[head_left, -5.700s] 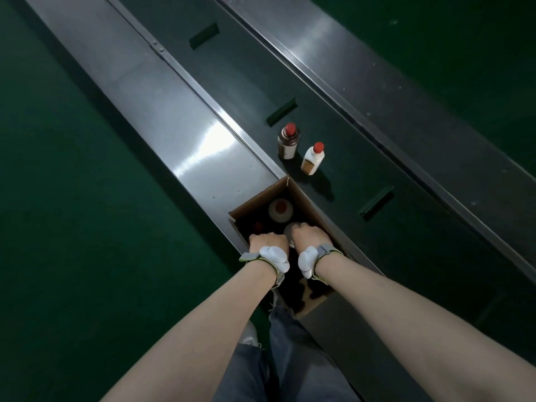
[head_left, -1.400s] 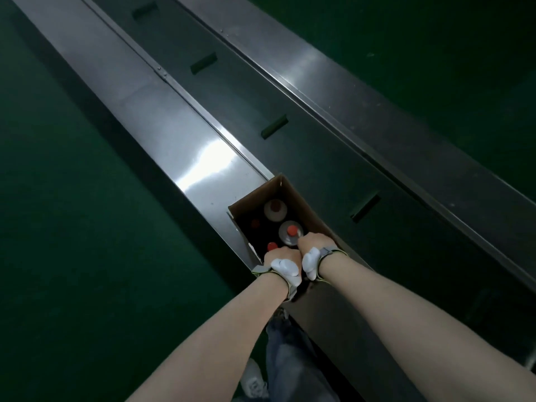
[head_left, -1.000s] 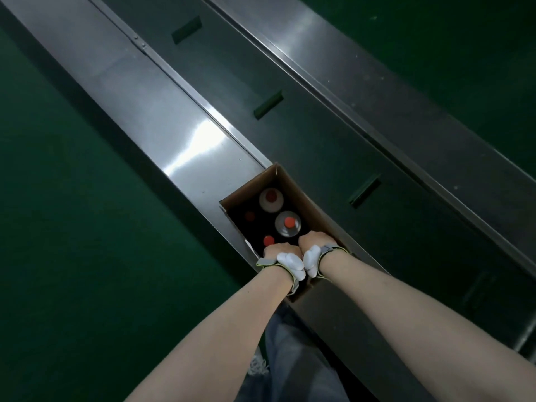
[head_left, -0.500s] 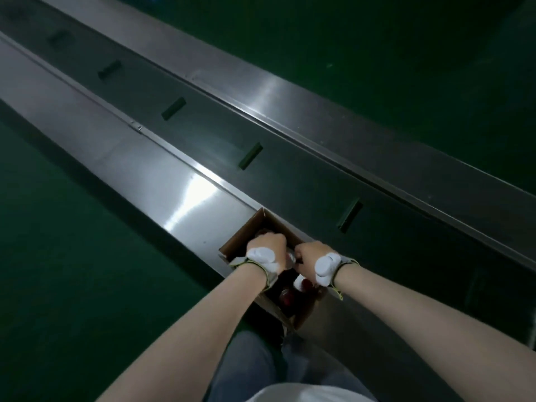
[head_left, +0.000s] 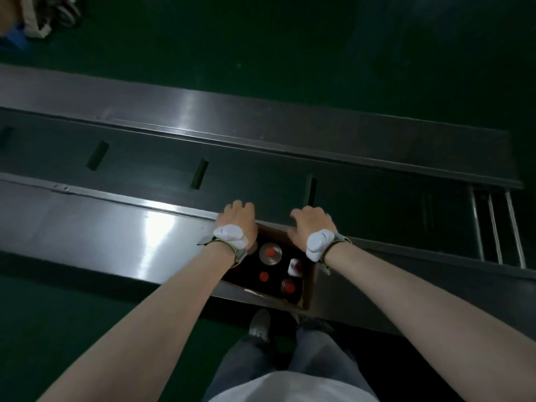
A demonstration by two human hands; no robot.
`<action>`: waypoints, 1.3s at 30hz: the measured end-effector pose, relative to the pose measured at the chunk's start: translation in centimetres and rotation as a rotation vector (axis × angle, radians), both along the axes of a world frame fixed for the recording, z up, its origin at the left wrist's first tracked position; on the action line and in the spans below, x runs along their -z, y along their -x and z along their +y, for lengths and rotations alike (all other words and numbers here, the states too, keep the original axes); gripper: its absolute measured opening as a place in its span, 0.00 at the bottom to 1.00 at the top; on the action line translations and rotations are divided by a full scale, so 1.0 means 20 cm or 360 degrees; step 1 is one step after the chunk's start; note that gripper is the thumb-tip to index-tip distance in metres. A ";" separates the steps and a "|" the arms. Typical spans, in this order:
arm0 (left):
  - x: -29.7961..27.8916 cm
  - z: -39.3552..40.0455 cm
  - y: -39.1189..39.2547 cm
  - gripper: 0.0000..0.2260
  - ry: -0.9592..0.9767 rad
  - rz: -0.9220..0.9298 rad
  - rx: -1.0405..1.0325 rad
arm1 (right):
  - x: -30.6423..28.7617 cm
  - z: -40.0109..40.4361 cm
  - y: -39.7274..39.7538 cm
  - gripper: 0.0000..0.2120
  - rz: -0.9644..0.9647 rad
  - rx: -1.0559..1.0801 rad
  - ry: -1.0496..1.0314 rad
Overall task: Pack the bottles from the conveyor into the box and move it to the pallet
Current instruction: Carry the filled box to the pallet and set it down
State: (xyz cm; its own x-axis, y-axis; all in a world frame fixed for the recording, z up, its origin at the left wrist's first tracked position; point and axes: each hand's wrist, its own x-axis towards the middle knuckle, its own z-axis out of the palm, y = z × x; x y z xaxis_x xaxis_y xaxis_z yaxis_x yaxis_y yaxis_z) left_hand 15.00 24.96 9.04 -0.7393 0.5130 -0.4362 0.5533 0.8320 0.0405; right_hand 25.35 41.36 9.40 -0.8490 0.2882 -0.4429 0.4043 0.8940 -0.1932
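Note:
The open cardboard box (head_left: 309,285) stands on the near steel ledge (head_left: 101,227) of the conveyor, right in front of me. Several red-capped bottles stand upright inside it: a clear round bottle (head_left: 270,253), a white bottle (head_left: 295,266), a dark bottle (head_left: 264,276) and another dark bottle (head_left: 287,287). My left hand (head_left: 236,219) curls over the box's far left corner. My right hand (head_left: 311,224) lies over the far rim near the right corner. Both wrists cover the far part of the box. No bottles are on the belt.
The dark green belt (head_left: 261,175) with raised cleats runs left to right beyond the box and ends at metal rollers (head_left: 493,227) on the right. A far steel rail (head_left: 203,111) lies behind it. My shoe (head_left: 259,326) is below the box. Bags (head_left: 34,21) lie top left.
My hands have left the inside of the box, spread apart and come onto its far rim. The view has swung so that the conveyor runs level across it.

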 end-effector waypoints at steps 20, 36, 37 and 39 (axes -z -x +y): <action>0.35 -0.48 0.06 0.21 0.0009 -0.0521 -0.0422 | 0.33 -0.11 -0.39 0.24 -0.0449 0.1330 0.0544; 0.19 -0.24 -0.07 0.16 0.0108 -0.0278 0.0075 | 0.17 -0.03 -0.68 0.08 -0.0321 0.1299 0.0492; 0.18 -0.20 -0.09 0.16 0.0097 -0.0311 0.0098 | 0.16 -0.01 -0.71 0.07 -0.0309 0.1323 0.0479; 0.15 -0.14 -0.13 0.16 0.0067 -0.0371 0.0134 | 0.15 0.02 -0.78 0.09 -0.0258 0.1368 0.0409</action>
